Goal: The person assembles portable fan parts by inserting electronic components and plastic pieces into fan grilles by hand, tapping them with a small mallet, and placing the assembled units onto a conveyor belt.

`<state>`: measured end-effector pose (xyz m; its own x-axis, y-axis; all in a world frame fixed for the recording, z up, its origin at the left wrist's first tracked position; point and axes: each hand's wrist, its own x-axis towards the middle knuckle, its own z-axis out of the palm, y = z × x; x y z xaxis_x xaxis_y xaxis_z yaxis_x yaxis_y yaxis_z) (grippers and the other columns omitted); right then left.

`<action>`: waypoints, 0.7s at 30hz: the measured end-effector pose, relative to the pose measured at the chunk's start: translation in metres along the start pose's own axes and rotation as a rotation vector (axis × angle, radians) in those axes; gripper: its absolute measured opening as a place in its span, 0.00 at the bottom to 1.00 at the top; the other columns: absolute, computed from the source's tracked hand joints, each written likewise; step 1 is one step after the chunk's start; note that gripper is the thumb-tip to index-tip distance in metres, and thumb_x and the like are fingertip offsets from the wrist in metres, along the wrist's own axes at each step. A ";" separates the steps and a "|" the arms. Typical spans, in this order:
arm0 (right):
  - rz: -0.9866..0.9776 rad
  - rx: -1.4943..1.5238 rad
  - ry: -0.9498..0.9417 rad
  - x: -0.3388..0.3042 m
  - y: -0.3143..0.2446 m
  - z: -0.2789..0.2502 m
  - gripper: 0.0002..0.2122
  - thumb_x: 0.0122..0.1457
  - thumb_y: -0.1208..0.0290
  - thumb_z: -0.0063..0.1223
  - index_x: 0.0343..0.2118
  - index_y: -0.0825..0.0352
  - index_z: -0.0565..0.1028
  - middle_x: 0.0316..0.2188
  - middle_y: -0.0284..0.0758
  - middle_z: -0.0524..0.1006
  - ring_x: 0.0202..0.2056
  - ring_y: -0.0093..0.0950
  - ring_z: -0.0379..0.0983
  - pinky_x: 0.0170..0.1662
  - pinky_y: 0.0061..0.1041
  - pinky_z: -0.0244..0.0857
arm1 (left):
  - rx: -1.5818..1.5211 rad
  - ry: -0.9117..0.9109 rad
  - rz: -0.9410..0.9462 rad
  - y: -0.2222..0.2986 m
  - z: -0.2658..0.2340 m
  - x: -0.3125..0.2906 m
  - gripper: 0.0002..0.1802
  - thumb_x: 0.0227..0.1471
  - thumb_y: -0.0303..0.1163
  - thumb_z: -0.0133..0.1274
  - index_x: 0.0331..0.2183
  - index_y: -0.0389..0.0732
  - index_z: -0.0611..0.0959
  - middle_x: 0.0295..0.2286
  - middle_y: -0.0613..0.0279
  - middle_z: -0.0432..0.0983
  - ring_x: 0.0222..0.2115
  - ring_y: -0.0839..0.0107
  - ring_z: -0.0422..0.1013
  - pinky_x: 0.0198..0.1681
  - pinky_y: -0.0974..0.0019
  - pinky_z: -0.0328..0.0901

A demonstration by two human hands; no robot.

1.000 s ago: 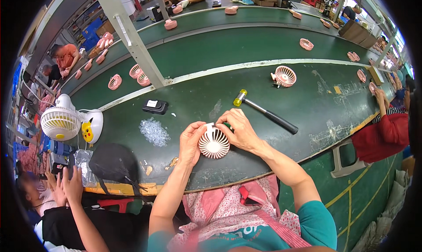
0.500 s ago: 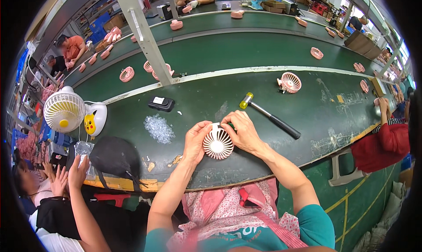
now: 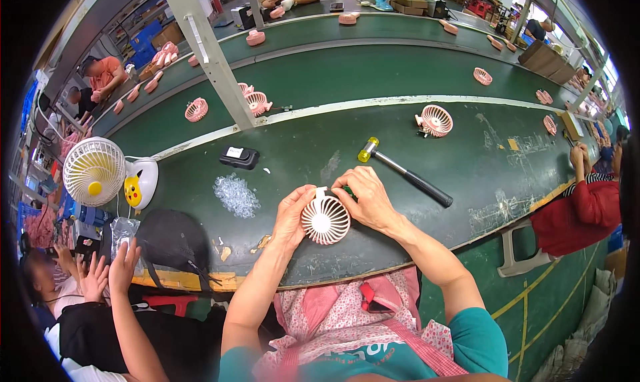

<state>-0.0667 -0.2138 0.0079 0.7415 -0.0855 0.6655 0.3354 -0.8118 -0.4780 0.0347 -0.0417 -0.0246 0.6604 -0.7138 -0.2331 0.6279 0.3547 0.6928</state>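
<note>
Pale pink fan grille [image 3: 326, 221]: left of mallet [image 3: 412, 177], over counter [image 3: 373, 259]. Left hand [image 3: 291, 215]: grip clamped on grille's edge. Right hand [image 3: 368, 199]: grip clamped at grille's neck, green piece [image 3: 351, 192] beside fingers.

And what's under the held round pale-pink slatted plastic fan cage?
Flat dark green tabletop shows around the cage. What lies directly beneath its pale centre is covered; whether they touch, I can't tell.

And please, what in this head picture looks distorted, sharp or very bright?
Head view: the long green worktable bends in a fisheye curve; head view: the black-handled hammer with yellow head looks fairly sharp; head view: the pale, round, slotted plastic housing has a nearly white centre, showing little detail.
</note>
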 end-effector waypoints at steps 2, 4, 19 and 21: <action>0.005 -0.004 0.003 0.000 0.002 0.000 0.05 0.53 0.76 0.61 0.31 0.67 0.75 0.27 0.34 0.74 0.32 0.34 0.70 0.42 0.34 0.61 | -0.017 -0.002 -0.011 0.000 0.001 0.002 0.08 0.57 0.28 0.58 0.39 0.36 0.81 0.34 0.62 0.81 0.32 0.75 0.77 0.37 0.72 0.74; -0.003 0.010 -0.002 0.004 0.000 0.006 0.05 0.53 0.77 0.61 0.31 0.67 0.74 0.27 0.35 0.74 0.32 0.35 0.70 0.42 0.34 0.61 | 0.006 -0.004 0.004 0.001 -0.005 0.001 0.09 0.57 0.28 0.58 0.40 0.36 0.80 0.34 0.62 0.80 0.33 0.74 0.77 0.38 0.71 0.74; 0.436 0.331 -0.159 0.011 -0.022 0.009 0.05 0.57 0.77 0.59 0.34 0.73 0.77 0.30 0.39 0.78 0.35 0.29 0.75 0.42 0.26 0.67 | 0.160 -0.058 0.162 -0.006 -0.004 -0.003 0.11 0.58 0.30 0.57 0.41 0.34 0.79 0.35 0.63 0.79 0.35 0.78 0.76 0.40 0.74 0.72; 0.442 0.379 -0.146 0.011 -0.022 0.002 0.04 0.57 0.79 0.58 0.32 0.75 0.78 0.29 0.36 0.78 0.33 0.25 0.74 0.41 0.23 0.66 | 0.151 -0.106 0.174 -0.009 0.000 -0.002 0.10 0.59 0.29 0.57 0.41 0.35 0.79 0.35 0.63 0.79 0.35 0.78 0.75 0.40 0.74 0.71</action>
<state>-0.0645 -0.1958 0.0240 0.9209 -0.2662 0.2846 0.1413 -0.4524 -0.8806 0.0279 -0.0430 -0.0306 0.7016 -0.7117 -0.0339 0.4344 0.3896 0.8121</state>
